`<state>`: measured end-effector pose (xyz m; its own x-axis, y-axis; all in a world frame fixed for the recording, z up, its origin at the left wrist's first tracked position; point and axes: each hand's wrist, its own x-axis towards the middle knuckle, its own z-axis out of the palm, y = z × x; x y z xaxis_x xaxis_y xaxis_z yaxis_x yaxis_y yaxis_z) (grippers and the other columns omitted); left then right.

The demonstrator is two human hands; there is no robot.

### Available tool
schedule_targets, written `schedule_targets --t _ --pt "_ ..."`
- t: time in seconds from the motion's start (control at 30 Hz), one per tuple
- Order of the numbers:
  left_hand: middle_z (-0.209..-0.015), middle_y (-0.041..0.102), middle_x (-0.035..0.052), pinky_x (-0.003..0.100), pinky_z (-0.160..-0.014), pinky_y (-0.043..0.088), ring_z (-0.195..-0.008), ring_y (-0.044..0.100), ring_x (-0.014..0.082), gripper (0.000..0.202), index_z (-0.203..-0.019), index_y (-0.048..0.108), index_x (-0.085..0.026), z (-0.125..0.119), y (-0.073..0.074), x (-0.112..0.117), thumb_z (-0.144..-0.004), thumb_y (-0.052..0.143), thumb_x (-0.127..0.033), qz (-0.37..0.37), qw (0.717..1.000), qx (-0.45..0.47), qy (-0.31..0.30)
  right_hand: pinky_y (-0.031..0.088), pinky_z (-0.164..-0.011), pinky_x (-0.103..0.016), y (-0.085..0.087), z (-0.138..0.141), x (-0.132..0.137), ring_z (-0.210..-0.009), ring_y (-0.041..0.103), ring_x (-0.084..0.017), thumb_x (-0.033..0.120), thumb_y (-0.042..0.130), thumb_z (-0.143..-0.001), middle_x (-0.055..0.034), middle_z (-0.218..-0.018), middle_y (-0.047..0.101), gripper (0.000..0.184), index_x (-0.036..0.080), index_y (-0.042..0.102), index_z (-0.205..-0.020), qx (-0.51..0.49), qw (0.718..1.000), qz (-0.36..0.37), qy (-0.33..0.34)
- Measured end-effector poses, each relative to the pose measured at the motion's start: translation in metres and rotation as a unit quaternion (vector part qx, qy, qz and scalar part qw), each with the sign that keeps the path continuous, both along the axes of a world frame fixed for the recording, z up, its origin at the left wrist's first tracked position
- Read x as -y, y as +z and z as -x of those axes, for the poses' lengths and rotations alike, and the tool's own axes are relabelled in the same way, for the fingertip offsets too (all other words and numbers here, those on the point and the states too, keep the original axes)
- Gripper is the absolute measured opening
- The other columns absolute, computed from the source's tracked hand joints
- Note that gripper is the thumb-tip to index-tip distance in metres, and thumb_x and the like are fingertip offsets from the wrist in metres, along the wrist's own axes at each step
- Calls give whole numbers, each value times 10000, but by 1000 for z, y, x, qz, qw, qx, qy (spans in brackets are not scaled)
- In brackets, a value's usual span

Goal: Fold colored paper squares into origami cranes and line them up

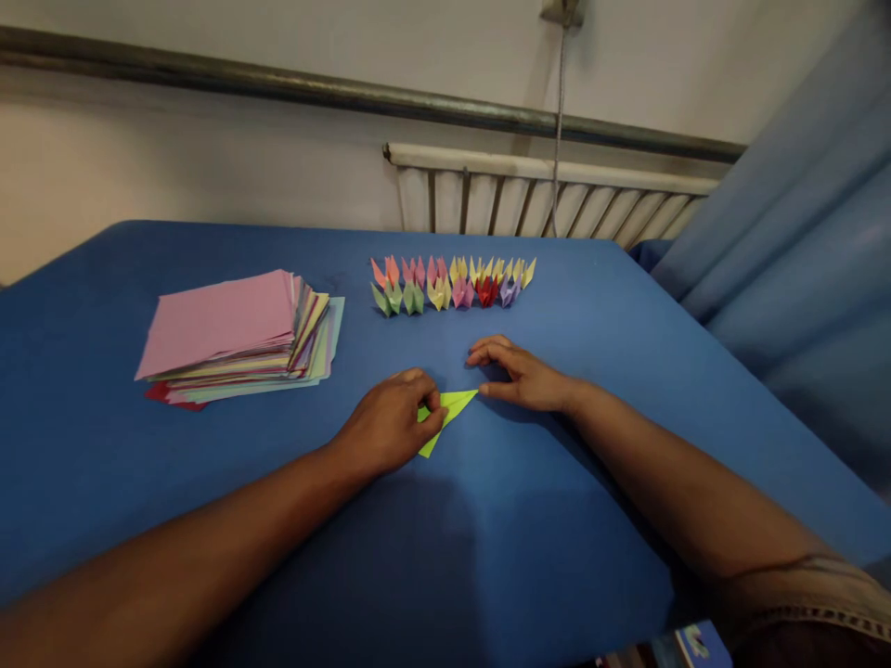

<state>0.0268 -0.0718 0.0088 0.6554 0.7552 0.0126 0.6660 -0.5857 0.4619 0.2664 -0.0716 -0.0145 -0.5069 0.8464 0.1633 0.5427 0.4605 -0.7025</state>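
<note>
While it lies flat on the blue tabletop, the lime-green folded paper triangle sits between both hands. Left hand grip is clamped on its left part. Right hand grip is apart, fingertips touching its right tip. Stack of coloured paper sheets lies at left, row of small folded paper figures behind.

So the surface is a blue table, looks like a plain matte top. On the far left of it sits a slightly fanned stack of coloured paper sheets, pink one on top. Toward the back middle there's a double row of small folded paper figures in mixed colours. Nearer the front lies a yellow-green folded piece, pretty flat on the table.
</note>
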Motion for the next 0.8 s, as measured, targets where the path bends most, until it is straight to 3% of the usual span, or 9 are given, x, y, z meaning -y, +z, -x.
schedule_targets --t 0.13,0.2,0.43,0.63,0.8 --pt "-820 584 24 288 -682 399 -785 547 178 114 -780 579 -188 0 -1 0 -828 532 -280 -9 1000 0 -2 321 -1032 -524 -4 18 9 -1292 360 -308 565 714 -692 -157 -1387 367 755 208 443 -1300 87 992 -38 -85" --pt "-816 581 23 289 -682 398 -785 546 179 121 -778 579 -188 0 -2 0 -831 532 -287 -15 1000 0 -2 289 -1027 -571 -4 26 13 -1313 324 -350 631 677 -691 -178 -1445 311 838 208 397 -1358 136 983 -44 -114" --pt "-818 574 23 292 -687 395 -786 540 178 110 -786 578 -189 0 -4 0 -833 520 -271 -19 1000 -1 0 293 -1023 -549 -1 30 12 -1312 334 -342 555 598 -801 -179 -1482 293 722 191 382 -1386 198 970 -29 -137" --pt "-822 576 22 293 -698 406 -789 540 177 107 -787 585 -193 1 -3 0 -823 523 -272 -13 1000 2 0 291 -1025 -551 0 26 11 -1317 323 -331 453 594 -834 -171 -1480 297 639 184 397 -1379 193 972 -24 -132" --pt "-826 577 23 293 -699 412 -784 536 174 97 -814 590 -190 3 -2 -1 -823 518 -254 0 1000 17 -8 321 -1015 -525 -4 17 8 -1300 356 -282 325 508 -896 -135 -1457 345 465 221 444 -1344 151 981 -24 -116"
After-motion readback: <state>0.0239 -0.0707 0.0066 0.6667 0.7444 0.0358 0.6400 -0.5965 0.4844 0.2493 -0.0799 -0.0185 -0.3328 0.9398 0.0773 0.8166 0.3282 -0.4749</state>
